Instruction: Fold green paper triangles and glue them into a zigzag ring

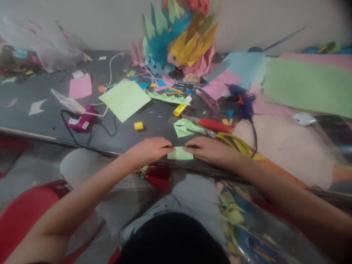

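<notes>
A small light-green paper rectangle (180, 153), apparently folded, lies at the table's front edge. My left hand (151, 149) has its fingertips closed on the paper's upper left corner. At the upper right corner, the fingers of my right hand (206, 149) press together on the same sheet. Just behind it sits a folded green paper piece (187, 128). A red-handled tool (216, 125), perhaps a cutter, lies near my right hand. Beyond my left hand rests a yellow cap (139, 126), apart from an uncapped yellow glue stick (180, 109).
A colourful paper-spike model (176, 40) stands against the wall. A blue glue gun (242, 98) with its cord lies to the right, near green sheets (305, 84) and a phone (334, 128). A pink power socket (81, 119) with cables sits left, beside a green square sheet (125, 98).
</notes>
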Demonstrator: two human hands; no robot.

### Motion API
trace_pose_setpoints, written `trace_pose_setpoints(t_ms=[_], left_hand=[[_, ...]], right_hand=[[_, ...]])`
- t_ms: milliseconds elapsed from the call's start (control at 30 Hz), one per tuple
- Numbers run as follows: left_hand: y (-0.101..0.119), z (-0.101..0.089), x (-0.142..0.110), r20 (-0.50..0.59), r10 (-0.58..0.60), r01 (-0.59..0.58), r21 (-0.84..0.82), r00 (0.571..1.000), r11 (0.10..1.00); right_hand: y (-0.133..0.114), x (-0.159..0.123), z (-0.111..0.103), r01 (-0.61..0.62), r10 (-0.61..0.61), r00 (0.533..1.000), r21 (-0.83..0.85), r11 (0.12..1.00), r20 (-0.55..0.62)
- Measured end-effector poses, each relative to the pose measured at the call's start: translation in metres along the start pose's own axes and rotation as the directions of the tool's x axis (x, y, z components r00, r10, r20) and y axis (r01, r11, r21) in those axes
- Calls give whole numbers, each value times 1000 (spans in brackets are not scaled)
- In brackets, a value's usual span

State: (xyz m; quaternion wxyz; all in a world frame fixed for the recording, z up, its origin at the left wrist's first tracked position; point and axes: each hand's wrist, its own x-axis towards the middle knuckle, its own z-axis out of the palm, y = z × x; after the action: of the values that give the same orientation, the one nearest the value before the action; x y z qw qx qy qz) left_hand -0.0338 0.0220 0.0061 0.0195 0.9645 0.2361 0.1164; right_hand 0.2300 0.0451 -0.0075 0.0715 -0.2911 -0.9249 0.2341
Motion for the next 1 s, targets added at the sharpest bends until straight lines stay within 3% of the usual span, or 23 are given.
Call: trace_pose_setpoints(t_ms=[333,400,500,633,800,1000], left_hand=[[1,-4,2,68,10,-16,77,998,997],[3,-5,3,103,0,-12,110,995,994],[11,-5,5,124,-46,26,158,991,987],[30,0,6,120,-107,86,169,987,982],[43,9,7,89,-169,159,114,982,981],[40,5,3,10,-230,230,20,973,973]], right_hand=[[-6,2,-5,-110,110,992,2,994,60],[-8,2,-8,-71,73,996,-51,996,49],[-12,3,-11,95,-89,995,-177,980,42],[-14,2,-11,315,-297,949,-348,883,105],[-17,7,-10,360,-346,931,-431,827,115],[-33,21,-22,324,-284,946,-410,853,159]])
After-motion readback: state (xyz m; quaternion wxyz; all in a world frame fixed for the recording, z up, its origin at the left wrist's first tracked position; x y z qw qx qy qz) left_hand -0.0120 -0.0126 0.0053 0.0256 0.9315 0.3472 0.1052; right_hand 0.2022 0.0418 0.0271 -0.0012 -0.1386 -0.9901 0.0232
